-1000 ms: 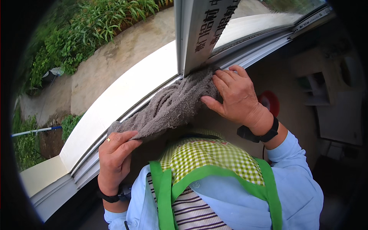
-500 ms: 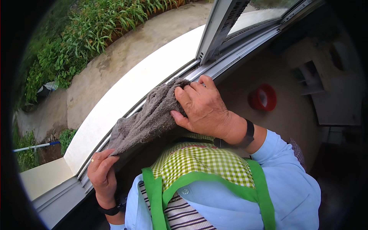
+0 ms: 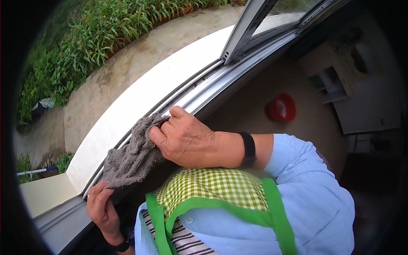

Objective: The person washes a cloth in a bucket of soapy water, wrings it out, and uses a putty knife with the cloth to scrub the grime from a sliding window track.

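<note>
A grey-brown cloth (image 3: 134,155) lies bunched over the metal window track (image 3: 204,91), partly hiding its rails. My right hand (image 3: 182,138) grips the cloth's upper end, fingers curled into it at the track. Lower down on the left, my left hand (image 3: 103,208) pinches the cloth's bottom corner between thumb and fingers. Between the two hands the fabric hangs in loose folds. Dark dirt shows in the bare groove of the track above my right hand.
Beyond the track runs a white outer sill (image 3: 140,89), with a concrete path (image 3: 102,93) and green plants (image 3: 97,38) past it. An upright window sash frame (image 3: 240,38) stands in the track farther up. Indoors, a red bucket (image 3: 281,107) rests on the floor near a pale cabinet (image 3: 369,102).
My right hand has slid down and left along the track, bringing the cloth with it and uncovering more rail. The left hand has shifted slightly down and left, still pinching the corner.
</note>
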Demonstrator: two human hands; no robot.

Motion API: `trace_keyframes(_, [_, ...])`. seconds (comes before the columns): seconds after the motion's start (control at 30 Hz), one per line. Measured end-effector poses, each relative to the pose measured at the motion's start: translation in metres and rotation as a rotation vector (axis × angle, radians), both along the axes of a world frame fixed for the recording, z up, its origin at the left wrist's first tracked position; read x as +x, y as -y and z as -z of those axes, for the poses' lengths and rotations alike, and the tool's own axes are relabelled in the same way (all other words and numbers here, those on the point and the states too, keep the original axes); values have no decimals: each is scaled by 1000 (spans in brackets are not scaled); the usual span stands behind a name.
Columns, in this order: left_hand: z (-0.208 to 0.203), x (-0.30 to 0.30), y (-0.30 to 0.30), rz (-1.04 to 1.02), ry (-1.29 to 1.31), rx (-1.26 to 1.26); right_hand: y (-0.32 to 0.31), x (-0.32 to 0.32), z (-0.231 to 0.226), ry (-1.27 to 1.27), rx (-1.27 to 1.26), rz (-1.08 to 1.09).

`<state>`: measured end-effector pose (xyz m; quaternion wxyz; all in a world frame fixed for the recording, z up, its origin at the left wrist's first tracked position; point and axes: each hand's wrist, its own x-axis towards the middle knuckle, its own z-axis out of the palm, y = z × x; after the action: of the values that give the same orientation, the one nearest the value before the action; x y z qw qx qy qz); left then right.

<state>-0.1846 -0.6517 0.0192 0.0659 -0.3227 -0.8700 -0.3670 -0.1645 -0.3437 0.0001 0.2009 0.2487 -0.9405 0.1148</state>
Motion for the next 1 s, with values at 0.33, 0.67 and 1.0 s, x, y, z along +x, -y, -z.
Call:
trace_keyframes(0.33, [-26, 4, 22, -193, -85, 154, 116, -73, 14, 613, -806, -269])
trace_keyframes(0.67, [-51, -61, 13, -205, -49, 370, 59, -181, -80, 68, -482, -45])
trace_keyframes(1.0, [-75, 2, -77, 152, 136, 284, -115, 24, -63, -234, -567, -106])
